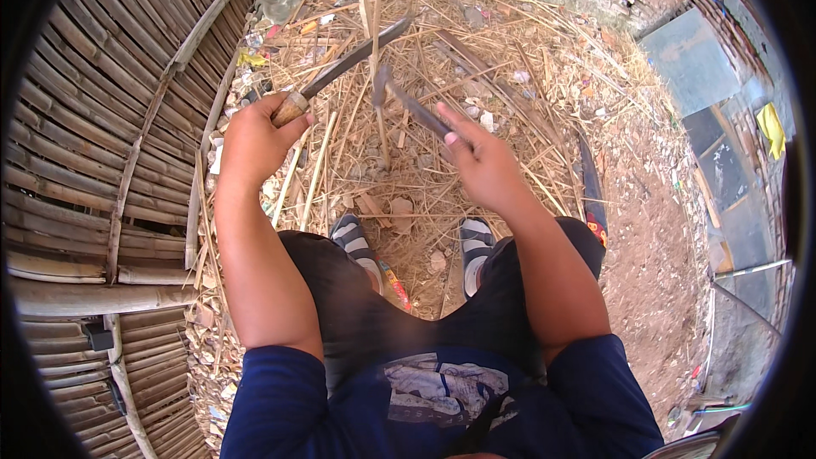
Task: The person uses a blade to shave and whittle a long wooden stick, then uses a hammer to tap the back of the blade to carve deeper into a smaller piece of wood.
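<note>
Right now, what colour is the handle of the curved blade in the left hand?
The handle is light brown, best seen in the head view.

One held machete (357, 54), one hammer (418, 114), two feet (351, 238) (476, 246)

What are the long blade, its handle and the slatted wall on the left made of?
Blade: probably steel, judging by its thin, dull dark-grey surface.
Handle: likely unpainted wood, from its mottled tan-brown look.
Slatted wall: seemingly weathered bamboo, matt grey-brown, from its long, narrow strips, though wood is possible.
</note>
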The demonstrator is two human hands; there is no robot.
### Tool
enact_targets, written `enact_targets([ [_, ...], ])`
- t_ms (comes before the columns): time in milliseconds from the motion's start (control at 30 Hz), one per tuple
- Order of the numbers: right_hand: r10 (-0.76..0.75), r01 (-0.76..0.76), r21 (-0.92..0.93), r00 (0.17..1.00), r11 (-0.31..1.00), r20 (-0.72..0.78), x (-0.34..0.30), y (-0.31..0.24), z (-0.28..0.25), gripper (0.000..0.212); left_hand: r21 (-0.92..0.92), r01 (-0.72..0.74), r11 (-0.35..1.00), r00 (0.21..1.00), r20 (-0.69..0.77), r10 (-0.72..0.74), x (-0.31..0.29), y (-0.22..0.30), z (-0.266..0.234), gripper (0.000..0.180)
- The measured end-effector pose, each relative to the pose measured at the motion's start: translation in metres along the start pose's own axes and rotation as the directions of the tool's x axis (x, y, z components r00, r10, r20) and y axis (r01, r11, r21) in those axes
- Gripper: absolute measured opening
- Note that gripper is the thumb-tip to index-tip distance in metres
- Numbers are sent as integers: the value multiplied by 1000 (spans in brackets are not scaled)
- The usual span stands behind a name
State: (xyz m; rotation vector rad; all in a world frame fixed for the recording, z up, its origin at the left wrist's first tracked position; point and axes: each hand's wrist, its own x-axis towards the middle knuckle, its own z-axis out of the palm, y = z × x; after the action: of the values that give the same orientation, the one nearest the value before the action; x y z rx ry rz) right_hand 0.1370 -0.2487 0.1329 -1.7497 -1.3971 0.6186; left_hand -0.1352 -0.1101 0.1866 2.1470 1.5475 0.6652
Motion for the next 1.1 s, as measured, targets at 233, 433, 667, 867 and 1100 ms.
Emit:
enact_targets([
  [233, -317, 348, 27, 882, 937, -348, 7, -32, -34, 42, 17, -22, 1000, 1000, -19, 22, 5, -12, 7, 48],
  [433, -348, 316, -158, 900, 936, -264, 34, -6, -16, 37, -1, -34, 999, 999, 7, 34, 2, -4, 7, 51],
  [667, -240, 249, -14, 919, 969, -312, 26, -15, -9, 43, 12, -36, 999, 999, -2, 36, 2, -2, 7, 44],
  [867, -401, 487, 46, 766, 872, -502, 22, -21, -24, 45, 9, -27, 1000, 999, 43, 27, 4, -2, 11, 43],
  [1100, -186, 170, -117, 972, 979, -144, 31, 4, 8, 42, -4, -28, 1000, 999, 24, 28, 1, 3, 12, 45],
])
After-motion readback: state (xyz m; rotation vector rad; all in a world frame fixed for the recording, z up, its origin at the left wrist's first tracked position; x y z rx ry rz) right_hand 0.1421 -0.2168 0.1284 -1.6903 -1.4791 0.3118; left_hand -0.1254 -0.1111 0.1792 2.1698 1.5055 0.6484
